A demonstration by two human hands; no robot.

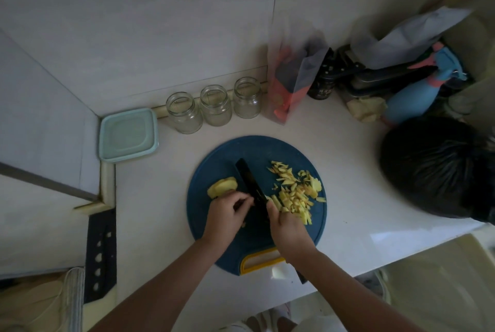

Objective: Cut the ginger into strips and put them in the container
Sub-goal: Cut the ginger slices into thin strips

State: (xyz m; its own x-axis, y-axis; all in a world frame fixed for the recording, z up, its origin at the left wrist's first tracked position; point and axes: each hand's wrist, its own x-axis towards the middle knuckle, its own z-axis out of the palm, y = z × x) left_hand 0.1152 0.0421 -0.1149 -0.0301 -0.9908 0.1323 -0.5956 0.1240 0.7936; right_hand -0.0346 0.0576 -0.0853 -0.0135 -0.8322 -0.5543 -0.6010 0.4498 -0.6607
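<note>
A round blue cutting board [219, 227] lies on the white counter. On its left part sits a yellow ginger piece [222, 186]. A pile of cut ginger strips [294, 192] covers the right part. My right hand [288, 227] grips the handle of a black knife [250, 180], its blade pointing up-left across the board. My left hand [227, 213] has curled fingers right beside the blade, just below the ginger piece; what it pinches is too small to tell. A pale green lidded container [128, 134] stands at the upper left.
Three empty glass jars [214, 105] line the wall. A clear bag [294, 82], a dark bottle, tools and a blue spray bottle [417, 96] crowd the back right. A black bag [434, 165] sits at the right. A black perforated holder [100, 254] lies left.
</note>
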